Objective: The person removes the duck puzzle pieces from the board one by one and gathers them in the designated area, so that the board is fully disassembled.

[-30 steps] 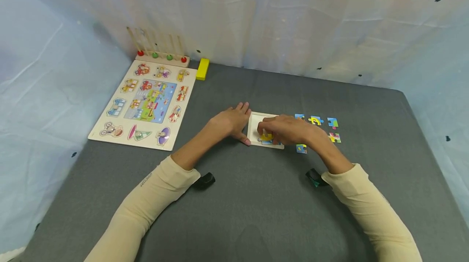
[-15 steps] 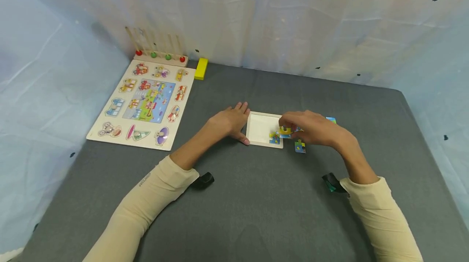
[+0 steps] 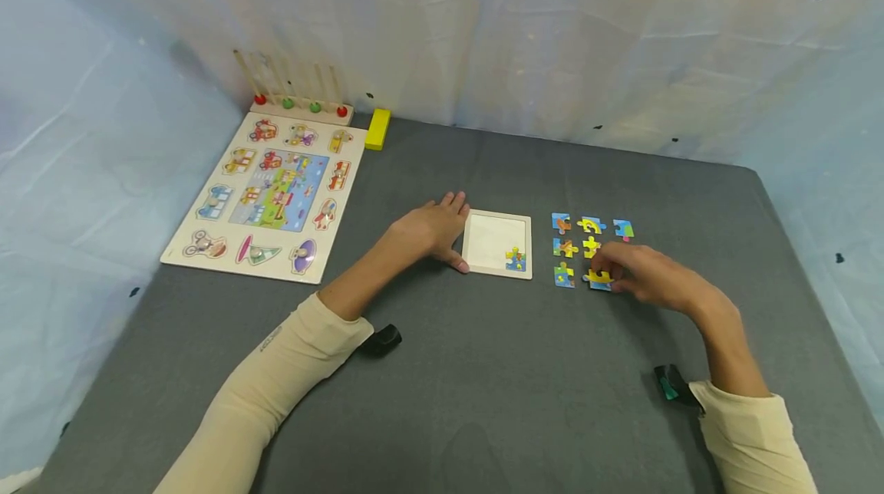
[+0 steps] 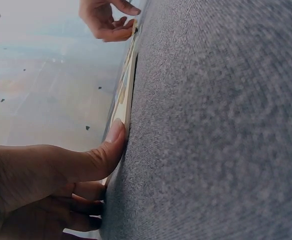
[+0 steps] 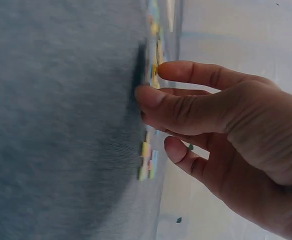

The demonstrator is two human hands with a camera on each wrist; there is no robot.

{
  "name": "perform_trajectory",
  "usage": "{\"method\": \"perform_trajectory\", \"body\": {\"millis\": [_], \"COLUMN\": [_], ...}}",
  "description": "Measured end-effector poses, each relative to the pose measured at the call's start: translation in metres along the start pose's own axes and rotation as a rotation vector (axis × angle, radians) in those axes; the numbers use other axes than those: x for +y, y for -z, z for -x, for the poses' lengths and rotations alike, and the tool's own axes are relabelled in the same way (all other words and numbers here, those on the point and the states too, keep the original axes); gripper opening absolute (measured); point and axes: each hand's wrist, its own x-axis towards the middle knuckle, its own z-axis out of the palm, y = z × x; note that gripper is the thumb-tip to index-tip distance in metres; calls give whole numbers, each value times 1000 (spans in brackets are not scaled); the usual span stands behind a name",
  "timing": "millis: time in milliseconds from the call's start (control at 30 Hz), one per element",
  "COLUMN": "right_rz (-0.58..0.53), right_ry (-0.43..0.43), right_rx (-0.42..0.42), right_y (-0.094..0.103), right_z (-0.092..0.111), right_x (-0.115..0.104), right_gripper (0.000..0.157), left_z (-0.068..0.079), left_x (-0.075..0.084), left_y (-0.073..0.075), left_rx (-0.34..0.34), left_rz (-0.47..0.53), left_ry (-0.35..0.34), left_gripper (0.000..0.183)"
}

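Observation:
My left hand (image 3: 431,232) lies against the left side of a small square wooden puzzle tray (image 3: 467,242), thumb and fingers spread. In the left wrist view, the thumb of that left hand (image 4: 56,170) touches the tray's edge. One jigsaw piece (image 3: 516,259) sits in the tray's near right corner. To the right of the tray, my right hand (image 3: 645,273) pinches a yellow and blue jigsaw piece (image 3: 598,279) at the table, in the nearest row of loose pieces. The right wrist view shows the fingers of the right hand (image 5: 221,115) partly covering the pieces.
Several loose jigsaw pieces (image 3: 565,248) lie in rows right of the tray. At the far left is a large wooden peg puzzle board (image 3: 314,258). Behind it stand a rack of pegs with beads (image 3: 301,110) and a yellow block (image 3: 377,130). A cloth backdrop rises behind the table.
My right hand has moved right from over the tray, carrying the yellow and blue jigsaw piece out to the loose pieces. The left hand has stayed by the tray.

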Motion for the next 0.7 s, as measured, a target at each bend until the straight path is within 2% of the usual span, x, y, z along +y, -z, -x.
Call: {"method": "perform_trajectory", "body": {"millis": [367, 700], "right_rz": [13, 49], "right_ry": [66, 65], "right_rx": [27, -18], "right_y": [-4, -5], "right_z": [-1, -4], "right_x": [-2, -7], "right_gripper": [35, 38], "left_z": [0, 0], "left_x": [-2, -1], "left_y": [-1, 0], "left_rx": [3, 2], "left_rz": [9, 1], "left_ry": [5, -1], "left_gripper": [117, 116]}}
